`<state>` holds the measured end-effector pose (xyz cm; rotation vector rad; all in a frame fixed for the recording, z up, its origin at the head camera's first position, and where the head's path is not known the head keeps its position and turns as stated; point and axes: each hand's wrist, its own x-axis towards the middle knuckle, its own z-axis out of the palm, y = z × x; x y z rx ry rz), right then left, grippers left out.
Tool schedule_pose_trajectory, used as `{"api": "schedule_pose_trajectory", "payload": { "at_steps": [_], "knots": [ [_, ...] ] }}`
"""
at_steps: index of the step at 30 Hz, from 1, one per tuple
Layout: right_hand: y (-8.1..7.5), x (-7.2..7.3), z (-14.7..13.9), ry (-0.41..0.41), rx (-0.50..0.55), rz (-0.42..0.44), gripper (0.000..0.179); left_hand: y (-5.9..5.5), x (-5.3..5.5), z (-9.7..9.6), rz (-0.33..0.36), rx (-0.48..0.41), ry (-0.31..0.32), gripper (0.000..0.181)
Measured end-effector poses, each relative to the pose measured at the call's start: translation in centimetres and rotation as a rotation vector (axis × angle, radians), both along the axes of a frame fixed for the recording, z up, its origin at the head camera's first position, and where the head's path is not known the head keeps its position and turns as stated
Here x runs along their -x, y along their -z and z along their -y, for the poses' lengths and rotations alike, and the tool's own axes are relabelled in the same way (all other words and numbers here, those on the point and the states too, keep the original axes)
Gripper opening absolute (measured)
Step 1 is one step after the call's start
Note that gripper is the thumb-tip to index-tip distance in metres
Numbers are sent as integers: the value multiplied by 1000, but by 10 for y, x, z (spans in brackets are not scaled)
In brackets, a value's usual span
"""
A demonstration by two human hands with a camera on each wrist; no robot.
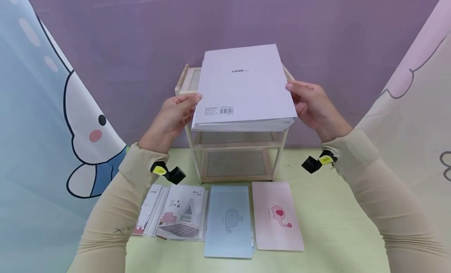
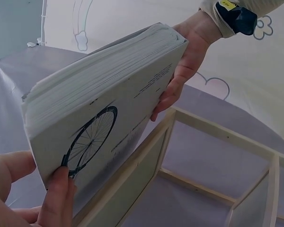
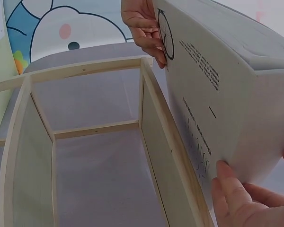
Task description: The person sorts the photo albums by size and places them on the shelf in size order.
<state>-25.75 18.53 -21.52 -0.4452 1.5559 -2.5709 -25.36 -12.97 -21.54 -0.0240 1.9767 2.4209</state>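
Observation:
Both hands hold a thick white photo album [image 1: 243,85] over the top of a small wooden shelf rack [image 1: 239,146]. My left hand [image 1: 172,114] pinches its left edge and my right hand [image 1: 311,105] its right edge. The side facing up bears a barcode and small print. On the underside, a bicycle wheel print [image 2: 92,137] and lines of text show in the left wrist view, with the fingers under the cover and the thumb at the edge. Many stacked page edges fill the album. In the right wrist view its underside is close above the rack's top rail [image 3: 173,151].
In front of the rack, a blue folder with a whale [image 1: 229,222] and a pink folder with an elephant [image 1: 278,216] lie on the pale green cloth [image 1: 338,226]. Several albums with a room picture [image 1: 181,212] lie at left. Printed curtains [image 1: 31,148] hang at the sides.

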Motion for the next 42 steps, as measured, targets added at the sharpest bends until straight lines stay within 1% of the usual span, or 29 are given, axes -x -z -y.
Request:
{"api": "schedule_pose_trajectory", "payload": {
  "at_steps": [6,12,16,23,30,39,42],
  "knots": [
    [-2,6,0,14,-34,0,11,-1,4,-2,-11,-14,4,10],
    [-6,8,-2,29,-84,4,12,0,7,-3,3,-4,14,8],
    [-8,10,-3,19,-74,9,11,-1,9,-4,0,0,12,8],
    [-12,17,-5,37,-84,39,10,-5,15,-7,-5,-6,13,9],
    [-13,23,-5,27,-21,50,9,-10,20,-10,-26,9,3,12],
    [-20,25,0,65,-42,45,11,-16,25,-9,-21,-34,13,13],
    [-24,26,2,87,-50,60,11,-19,26,-8,-12,-36,18,13]
  ]
}}
